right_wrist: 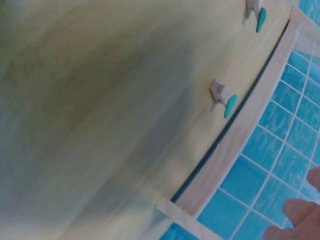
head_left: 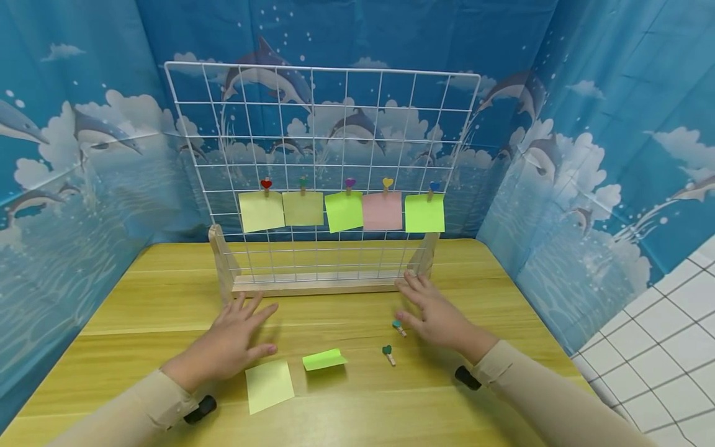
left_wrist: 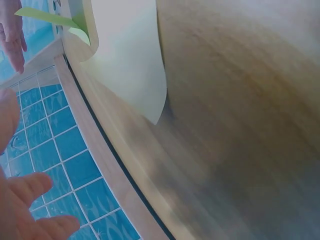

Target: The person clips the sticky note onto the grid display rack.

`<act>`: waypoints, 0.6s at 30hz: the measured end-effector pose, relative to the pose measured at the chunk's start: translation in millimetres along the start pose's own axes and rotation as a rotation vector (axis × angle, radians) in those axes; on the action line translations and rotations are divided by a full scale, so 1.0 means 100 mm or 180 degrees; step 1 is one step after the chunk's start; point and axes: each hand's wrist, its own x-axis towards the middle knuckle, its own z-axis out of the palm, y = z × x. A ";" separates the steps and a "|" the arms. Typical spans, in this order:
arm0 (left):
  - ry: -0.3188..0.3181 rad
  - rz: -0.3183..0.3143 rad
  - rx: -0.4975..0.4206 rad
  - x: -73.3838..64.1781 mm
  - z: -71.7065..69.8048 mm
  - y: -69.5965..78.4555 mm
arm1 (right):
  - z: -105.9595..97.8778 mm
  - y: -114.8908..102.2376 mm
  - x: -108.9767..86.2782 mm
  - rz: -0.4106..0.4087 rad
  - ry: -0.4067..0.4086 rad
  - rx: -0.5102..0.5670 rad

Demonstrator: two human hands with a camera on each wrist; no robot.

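Note:
My left hand (head_left: 231,340) hovers with fingers spread near the left end of the rack's wooden base, holding nothing. Just below it lies a pale yellow sticky note (head_left: 270,386), also seen close up in the left wrist view (left_wrist: 130,60). A folded bright green note (head_left: 324,359) lies to the right of that. My right hand (head_left: 438,315) has its fingers stretched out toward the base's right end and grips nothing. Close to its thumb is a small clothespin with a teal heart (head_left: 399,328); another, with a dark green heart (head_left: 388,355), lies nearer me.
A white wire grid (head_left: 329,133) stands upright in a wooden base (head_left: 318,285). Along one wire hang several notes, including a pink one (head_left: 382,211), under heart clothespins, among them a red-hearted one (head_left: 266,184). A blue dolphin curtain (head_left: 72,124) surrounds the wooden table (head_left: 139,304).

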 end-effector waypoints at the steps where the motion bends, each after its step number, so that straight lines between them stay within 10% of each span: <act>1: -0.0015 -0.0002 -0.0012 -0.01 0.01 0.00 | 0.01 0.00 0.00 0.0012 -0.0018 0.0011; 18: -0.0218 -0.0001 -0.0001 -0.04 0.10 -0.06 | 0.14 0.02 -0.01 0.0113 -0.0325 -0.0052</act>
